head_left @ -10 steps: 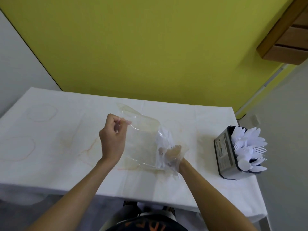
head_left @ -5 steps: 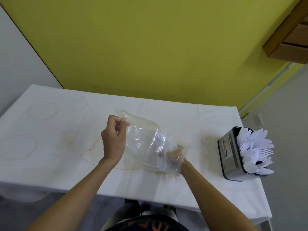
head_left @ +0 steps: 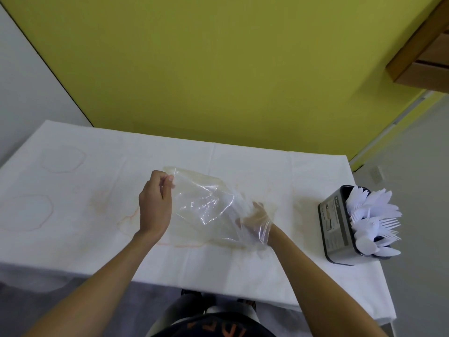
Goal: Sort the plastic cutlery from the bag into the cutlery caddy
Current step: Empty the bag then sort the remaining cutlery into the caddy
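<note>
Clear, creased plastic film for the bag [head_left: 206, 205]. Was held just above the table [head_left: 97, 239], near the middle of the front half and well apart from the caddy [head_left: 336, 227]. Was pinched at the upper left corner of the mouth by the left hand [head_left: 155, 205], thumb against curled fingers. Was entered from the lower right by the right hand [head_left: 255, 220], covered to the wrist by the film. Seen only through blurred, wrinkled plastic; could not be told whether those fingers lay spread or closed on a piece. No single piece made out plainly inside the bag.

Stood at the right end of the table: caddy, grey, upright, already crowded with white cutlery [head_left: 374, 215], forks and spoons with heads up and fanned outward. Compartments not told apart. Beneath all of it, a white cloth marked with faint orange rings and stains.

Step in hand, as judged: feeling inside the bag for whatever remained. Task judged far along, given the full caddy and the slack bag.

Next move, as judged: secure any remaining piece, draw it out through the mouth held wide by the left pinch, then carry it right, well across to the caddy, and seat it handle down among its own kind.
</note>
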The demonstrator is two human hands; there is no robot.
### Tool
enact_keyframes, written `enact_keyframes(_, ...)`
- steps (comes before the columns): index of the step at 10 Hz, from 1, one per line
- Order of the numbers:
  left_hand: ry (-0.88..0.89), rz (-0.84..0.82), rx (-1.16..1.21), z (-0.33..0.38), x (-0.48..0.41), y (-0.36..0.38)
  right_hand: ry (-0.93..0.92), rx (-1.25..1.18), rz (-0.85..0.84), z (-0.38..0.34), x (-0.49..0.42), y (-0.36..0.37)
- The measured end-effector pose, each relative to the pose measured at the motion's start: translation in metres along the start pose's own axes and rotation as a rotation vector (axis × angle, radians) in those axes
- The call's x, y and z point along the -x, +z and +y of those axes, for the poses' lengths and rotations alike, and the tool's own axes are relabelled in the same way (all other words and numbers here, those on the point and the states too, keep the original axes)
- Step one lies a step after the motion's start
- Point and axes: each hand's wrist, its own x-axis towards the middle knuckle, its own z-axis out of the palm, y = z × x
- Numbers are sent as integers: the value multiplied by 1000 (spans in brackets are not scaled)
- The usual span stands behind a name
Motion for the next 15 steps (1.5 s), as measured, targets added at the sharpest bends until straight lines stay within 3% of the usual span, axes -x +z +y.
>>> enact_keyframes(2,-59,80,-74,-25,-13,-7,-99,391,164,14,-9,-30)
enact_keyframes(3,-89,117,-113,-40,-20,-15,-48,496,266,17,0,-38)
enact_keyframes(6,-308,239,-363,-72,-36,-31,30,422,471,33,4,-48)
enact_keyframes(8,-436,236,-377,-68,-23,-13,-42,407,601,40,4,-36)
enact_keyframes(9,-323,150,-369,-50,-7,4,-157,708,770,42,7,-22)
enact_keyframes(10,-141,-51,-344,-31,12,23,-363,763,725,39,5,-10)
enact_keyframes(11,-11,-252,-341,-18,30,42,-526,718,434,35,-3,7)
enact_keyframes(12,-24,-419,-393,-11,42,55,-562,753,208,25,-13,26)
enact_keyframes(13,-73,-580,-430,-8,49,61,-493,967,32,20,-26,40)
enact_keyframes(14,-119,-680,-444,-10,53,63,-441,989,11,25,-32,46)
enact_keyframes(15,-113,-732,-468,-19,56,64,-423,828,146,28,-27,40)
